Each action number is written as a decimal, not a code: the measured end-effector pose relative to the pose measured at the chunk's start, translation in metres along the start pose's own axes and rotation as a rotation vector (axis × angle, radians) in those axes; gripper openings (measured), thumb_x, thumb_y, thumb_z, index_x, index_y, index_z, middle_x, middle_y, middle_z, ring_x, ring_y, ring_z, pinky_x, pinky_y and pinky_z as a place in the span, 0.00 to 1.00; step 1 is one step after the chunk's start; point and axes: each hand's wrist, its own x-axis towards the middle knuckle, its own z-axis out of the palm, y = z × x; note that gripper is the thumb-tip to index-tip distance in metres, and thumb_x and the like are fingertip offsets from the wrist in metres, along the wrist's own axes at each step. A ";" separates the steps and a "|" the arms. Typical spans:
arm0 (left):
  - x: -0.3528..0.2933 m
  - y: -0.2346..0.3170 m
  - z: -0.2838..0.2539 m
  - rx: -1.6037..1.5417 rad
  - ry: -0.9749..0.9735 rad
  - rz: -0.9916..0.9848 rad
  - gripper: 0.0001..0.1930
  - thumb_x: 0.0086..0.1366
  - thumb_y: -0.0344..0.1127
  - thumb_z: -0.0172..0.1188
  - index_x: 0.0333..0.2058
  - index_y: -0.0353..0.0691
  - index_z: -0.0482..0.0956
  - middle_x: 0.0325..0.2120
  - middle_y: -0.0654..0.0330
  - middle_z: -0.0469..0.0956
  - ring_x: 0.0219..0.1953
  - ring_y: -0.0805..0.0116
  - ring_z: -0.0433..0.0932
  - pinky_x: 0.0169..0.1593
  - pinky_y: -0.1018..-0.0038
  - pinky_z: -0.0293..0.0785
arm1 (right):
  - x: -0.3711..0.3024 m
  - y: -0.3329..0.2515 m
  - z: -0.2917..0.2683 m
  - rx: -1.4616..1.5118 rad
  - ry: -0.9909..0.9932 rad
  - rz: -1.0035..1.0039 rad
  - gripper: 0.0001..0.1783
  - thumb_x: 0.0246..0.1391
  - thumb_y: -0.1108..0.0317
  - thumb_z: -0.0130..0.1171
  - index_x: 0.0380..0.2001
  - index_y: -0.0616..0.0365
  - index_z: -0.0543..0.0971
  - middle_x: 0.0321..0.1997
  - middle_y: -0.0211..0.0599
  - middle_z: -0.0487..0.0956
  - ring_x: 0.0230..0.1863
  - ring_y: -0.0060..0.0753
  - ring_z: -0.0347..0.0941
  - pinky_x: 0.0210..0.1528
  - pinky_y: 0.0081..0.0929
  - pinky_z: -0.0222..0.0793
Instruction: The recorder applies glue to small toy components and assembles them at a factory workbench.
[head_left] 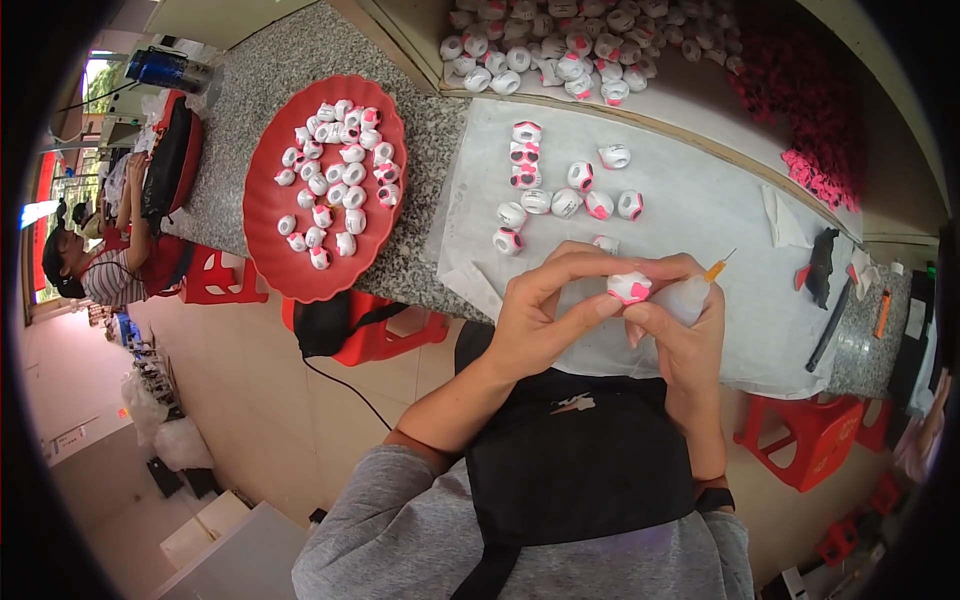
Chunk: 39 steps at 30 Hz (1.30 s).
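My left hand (pixel 545 310) holds a small rounded white piece with a bright pink patch (pixel 629 288), its fingers drawn narrow, the thumb at the lower edge of the piece and the forefinger arched over its top. My right hand (pixel 699 335) is curled around a small translucent white squeeze bottle with an orange needle tip (pixel 685 298), whose thin needle slants up and to the right, away from the piece. The thumb and forefinger of that hand come right up to the piece too, though I cannot tell whether they press on it. Piece and bottle are close together in front of my black apron (pixel 580 460), above a large whitish paper sheet (pixel 740 330) laid on the grey speckled granite counter (pixel 430 190). On the paper, beyond my left hand, more white pieces marked with pink and black (pixel 566 203) lie in a bent line and a loose scatter, one of them just beside my knuckles. Further left, a round red tray with a scalloped rim (pixel 265 240) carries a cluster of similar pieces. At the far edge, a pale shelf (pixel 700 115) holds a heap of white pieces (pixel 570 45) and, to the right, a pile of small pink bits (pixel 825 178). On the right side of the counter lie a crumpled black scrap (pixel 823 268), a slim dark rod (pixel 829 326) and a thin orange tool (pixel 883 313).
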 end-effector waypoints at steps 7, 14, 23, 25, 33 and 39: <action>0.000 -0.004 0.008 -0.026 0.064 0.019 0.13 0.49 0.24 0.52 0.36 0.31 0.69 0.35 0.53 0.69 0.39 0.67 0.65 0.44 0.73 0.58 | 0.000 -0.001 -0.004 -0.002 0.007 -0.005 0.13 0.36 0.80 0.55 0.31 0.65 0.71 0.19 0.33 0.70 0.17 0.17 0.64 0.16 0.13 0.60; 0.004 -0.004 0.010 -0.071 0.139 -0.056 0.13 0.48 0.24 0.53 0.37 0.34 0.71 0.33 0.58 0.69 0.38 0.71 0.65 0.43 0.77 0.59 | 0.007 -0.003 -0.003 0.050 0.043 0.041 0.12 0.35 0.82 0.55 0.29 0.65 0.70 0.19 0.34 0.70 0.17 0.19 0.64 0.16 0.14 0.60; 0.000 0.000 0.015 -0.143 0.034 0.077 0.10 0.48 0.31 0.57 0.31 0.36 0.73 0.28 0.60 0.70 0.34 0.70 0.66 0.41 0.75 0.59 | -0.015 -0.008 -0.001 -0.154 0.131 0.055 0.13 0.35 0.78 0.53 0.27 0.63 0.64 0.17 0.34 0.65 0.14 0.19 0.59 0.15 0.13 0.54; -0.002 -0.002 0.017 -0.116 0.034 0.093 0.11 0.48 0.33 0.57 0.32 0.37 0.72 0.27 0.60 0.71 0.34 0.70 0.66 0.41 0.75 0.60 | -0.017 0.000 -0.011 -0.101 0.036 -0.007 0.12 0.36 0.77 0.53 0.28 0.62 0.64 0.17 0.32 0.64 0.14 0.17 0.57 0.16 0.11 0.52; -0.006 0.010 0.009 0.014 0.070 0.177 0.11 0.48 0.34 0.55 0.31 0.37 0.72 0.28 0.61 0.73 0.33 0.69 0.66 0.41 0.74 0.59 | -0.012 0.002 -0.001 -0.141 -0.003 -0.024 0.12 0.39 0.76 0.51 0.30 0.63 0.63 0.19 0.32 0.64 0.14 0.16 0.56 0.15 0.11 0.51; -0.004 0.019 0.005 -0.162 -0.014 0.096 0.12 0.48 0.34 0.55 0.32 0.36 0.71 0.29 0.60 0.72 0.34 0.69 0.67 0.41 0.74 0.61 | -0.012 -0.001 0.004 -0.139 0.053 -0.055 0.11 0.40 0.74 0.52 0.28 0.63 0.63 0.18 0.32 0.64 0.14 0.15 0.56 0.14 0.10 0.51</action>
